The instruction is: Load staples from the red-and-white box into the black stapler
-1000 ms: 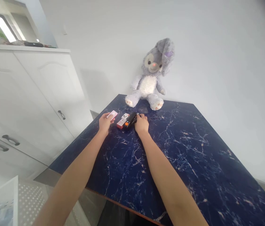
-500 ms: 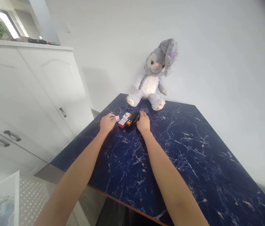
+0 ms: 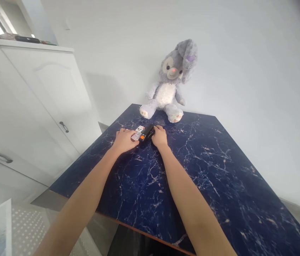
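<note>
My left hand (image 3: 125, 140) is closed round the left side of a small red-and-white box (image 3: 136, 136), its thumb at the near end and its fingers over the far side. Just beyond lies another small white box (image 3: 140, 128) with dark print. Pressed up against these boxes is a black box (image 3: 147, 132) with an orange patch at its near end. My right hand (image 3: 159, 136) grips the black box from the right, fingers bent against its side. A small pink-and-white piece seen earlier is hidden, probably under my left hand.
A grey plush rabbit (image 3: 165, 94) sits at the back of the blue marble-patterned table (image 3: 200, 170), against the white wall. White cabinets (image 3: 40, 106) stand to the left. A white perforated bin (image 3: 27, 224) is on the floor at lower left.
My left hand has moved right, from the small pink-and-white piece onto the red-and-white box, covering much of it. My right hand stays on the black box. The view has shifted slightly.
</note>
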A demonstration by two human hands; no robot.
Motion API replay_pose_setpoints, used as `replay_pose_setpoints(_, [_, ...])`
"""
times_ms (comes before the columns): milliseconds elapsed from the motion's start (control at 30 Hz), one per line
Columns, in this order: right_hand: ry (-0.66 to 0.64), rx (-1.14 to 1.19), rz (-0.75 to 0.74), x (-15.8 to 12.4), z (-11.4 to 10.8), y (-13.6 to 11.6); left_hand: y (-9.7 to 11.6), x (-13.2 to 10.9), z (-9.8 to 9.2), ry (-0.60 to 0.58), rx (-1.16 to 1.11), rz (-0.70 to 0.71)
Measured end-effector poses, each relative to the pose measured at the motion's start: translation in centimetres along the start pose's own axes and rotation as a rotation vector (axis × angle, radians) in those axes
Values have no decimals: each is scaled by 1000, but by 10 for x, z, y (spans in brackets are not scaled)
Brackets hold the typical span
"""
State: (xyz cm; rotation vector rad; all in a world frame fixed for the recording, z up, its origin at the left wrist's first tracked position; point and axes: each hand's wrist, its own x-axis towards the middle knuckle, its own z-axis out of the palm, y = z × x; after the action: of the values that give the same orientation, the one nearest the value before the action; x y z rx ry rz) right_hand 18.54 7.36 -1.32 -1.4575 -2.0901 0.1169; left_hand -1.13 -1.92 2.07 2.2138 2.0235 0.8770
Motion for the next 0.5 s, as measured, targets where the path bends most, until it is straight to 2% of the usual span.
replay_pose_setpoints(133, [-64, -86, -57, -2, -6, 1, 1, 1, -2, 32, -27, -10])
replay_pose_setpoints(300, [-127, -127, -143, -1, -8, 3, 4, 5, -9, 170, -93, -140])
replay_pose_setpoints(500, [-111, -112, -156, -1, -4, 4, 1, 5, -5, 284, -321, -253])
